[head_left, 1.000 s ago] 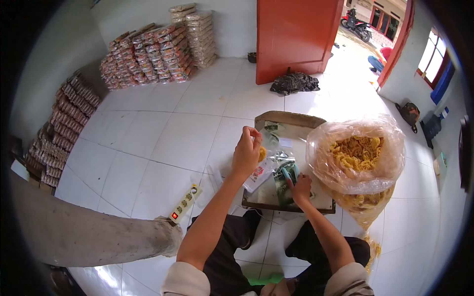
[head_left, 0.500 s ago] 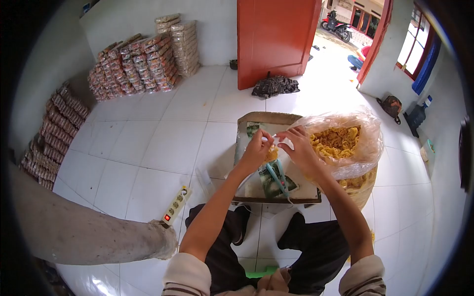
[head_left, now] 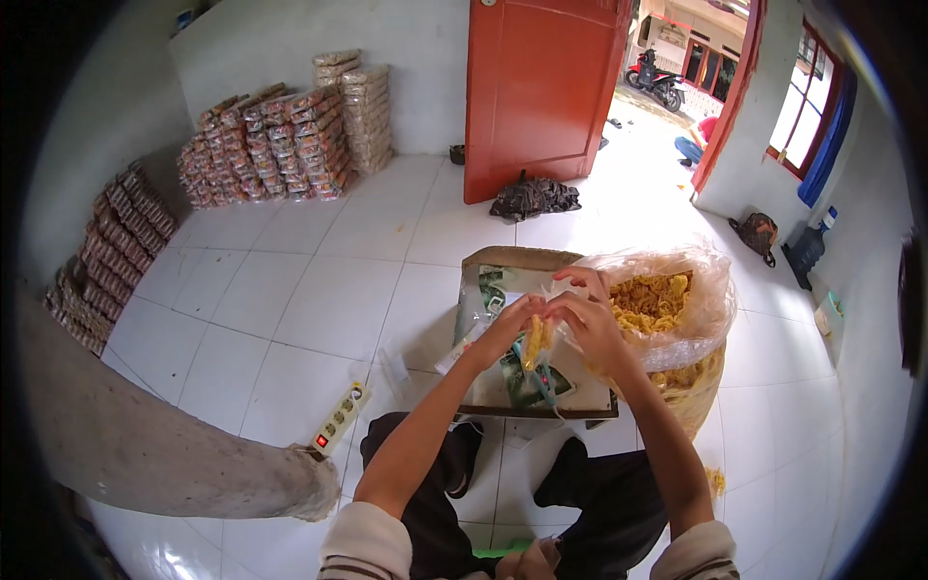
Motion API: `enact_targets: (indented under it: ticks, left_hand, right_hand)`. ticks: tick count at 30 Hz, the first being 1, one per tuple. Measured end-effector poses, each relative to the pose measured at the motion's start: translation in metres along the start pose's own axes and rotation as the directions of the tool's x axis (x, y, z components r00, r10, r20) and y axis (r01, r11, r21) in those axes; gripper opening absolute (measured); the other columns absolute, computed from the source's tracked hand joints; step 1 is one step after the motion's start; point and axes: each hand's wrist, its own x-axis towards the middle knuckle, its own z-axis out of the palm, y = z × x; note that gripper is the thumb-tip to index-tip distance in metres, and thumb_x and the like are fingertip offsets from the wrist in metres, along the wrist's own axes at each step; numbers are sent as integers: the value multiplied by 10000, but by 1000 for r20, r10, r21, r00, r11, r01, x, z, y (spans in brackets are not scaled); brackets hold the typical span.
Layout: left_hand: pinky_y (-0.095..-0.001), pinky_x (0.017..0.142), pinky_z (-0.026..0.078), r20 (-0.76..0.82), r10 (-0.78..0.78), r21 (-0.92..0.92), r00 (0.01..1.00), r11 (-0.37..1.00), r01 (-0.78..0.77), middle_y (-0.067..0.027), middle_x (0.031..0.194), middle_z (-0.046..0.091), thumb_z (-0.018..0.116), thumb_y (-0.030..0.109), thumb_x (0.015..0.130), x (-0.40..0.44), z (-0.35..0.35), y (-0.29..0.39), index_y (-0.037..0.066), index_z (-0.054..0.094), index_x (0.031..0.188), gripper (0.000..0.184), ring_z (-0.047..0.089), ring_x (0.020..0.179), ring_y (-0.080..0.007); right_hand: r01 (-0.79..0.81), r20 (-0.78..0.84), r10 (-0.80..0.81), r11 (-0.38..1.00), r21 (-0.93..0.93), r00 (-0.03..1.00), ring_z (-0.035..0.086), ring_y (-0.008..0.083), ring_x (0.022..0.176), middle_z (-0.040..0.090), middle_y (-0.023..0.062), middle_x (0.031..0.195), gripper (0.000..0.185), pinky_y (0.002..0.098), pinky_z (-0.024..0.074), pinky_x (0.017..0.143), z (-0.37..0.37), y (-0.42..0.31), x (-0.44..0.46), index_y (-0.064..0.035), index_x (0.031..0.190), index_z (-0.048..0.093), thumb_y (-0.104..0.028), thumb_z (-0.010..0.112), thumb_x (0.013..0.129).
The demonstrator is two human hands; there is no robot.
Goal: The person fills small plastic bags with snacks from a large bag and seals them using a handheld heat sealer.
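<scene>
Above a low wooden-edged table (head_left: 522,257), a small clear plastic bag with yellow snack pieces (head_left: 536,343) hangs between my hands. My left hand (head_left: 512,327) pinches its upper part from the left. Fingers of my right hand (head_left: 588,317) close on the top from the right, close to the left fingertips. Partly hidden beneath the bag, a light-blue flat-iron-like tool (head_left: 547,383) lies on a green printed sheet (head_left: 522,389). Right of my right hand stands a big open plastic sack (head_left: 710,275) of curly yellow snacks (head_left: 652,302).
A power strip (head_left: 338,420) with a lit red switch lies on the tiles, left of the table. Stacked snack packs (head_left: 266,145) line the back wall. A black plastic bag (head_left: 535,196) sits by the red door (head_left: 541,97). Outside, a person (head_left: 694,145) is partly visible.
My hands have come down and closer together at the bag's top. The filled bag now shows more fully below them. The whole view has shifted slightly.
</scene>
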Motion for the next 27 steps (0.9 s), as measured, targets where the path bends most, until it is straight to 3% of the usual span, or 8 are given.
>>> enact_targets:
  ticks: [5,12,14,16,18,19,21,27]
  left_hand:
    - [-208,791,400,27,-63,-274,998,959,68,6,948,559,487,337,905,2,-5,-5,106,485,959,238,520,872,-58]
    - [-202,722,436,-164,98,-106,982,988,-116,-3,907,556,532,255,891,5,-13,-21,106,474,916,162,535,829,-64]
    - [-203,705,443,-289,34,40,957,999,-24,-5,879,559,546,220,884,6,-18,-22,86,485,908,149,538,820,-69]
    - [-215,695,451,-312,54,-40,949,997,-70,-17,882,565,549,206,880,3,-25,-26,65,500,911,153,545,811,-80]
    - [-221,705,455,-429,69,161,901,987,1,-37,872,575,555,204,874,5,-40,-30,44,515,894,166,554,798,-90]
    - [-226,708,456,-464,81,203,882,979,17,-50,859,581,569,212,864,5,-47,-31,33,523,877,185,562,787,-97]
    - [-228,704,456,-480,71,242,874,969,55,-50,850,585,577,215,858,3,-58,-32,32,524,879,191,563,784,-98]
    - [-230,681,458,-517,6,307,856,935,179,-51,826,606,592,224,846,-2,-75,-34,32,529,879,205,569,771,-97]
  right_hand:
    - [-124,-84,135,984,128,987,437,216,961,484,38,1094,211,323,367,829,7,21,-8,-99,779,633,74,606,662]
    - [-247,-192,339,890,384,921,474,184,984,499,70,1073,178,302,371,857,42,41,-29,-64,809,614,80,524,754]
    - [-329,-289,637,671,664,715,519,179,867,491,86,1063,126,294,429,780,58,43,-48,-35,926,596,1,527,827]
    - [-340,-323,670,661,669,668,531,181,782,494,104,1030,155,279,447,732,97,70,-91,-20,995,566,-59,525,851]
    - [-763,-87,800,594,255,594,505,207,874,501,120,1029,295,310,415,800,123,82,-126,-12,1081,526,-174,580,840]
    - [-768,-81,806,585,261,586,505,207,874,501,120,1029,295,310,415,800,138,89,-143,-12,1081,526,-174,580,840]
    - [-693,-148,687,651,-309,712,466,284,946,480,148,1036,478,391,409,811,159,96,-163,-1,1110,504,-300,659,771]
    - [-708,-89,742,586,-394,664,434,351,972,456,184,1048,646,441,379,843,187,104,-161,32,1148,445,-366,694,705]
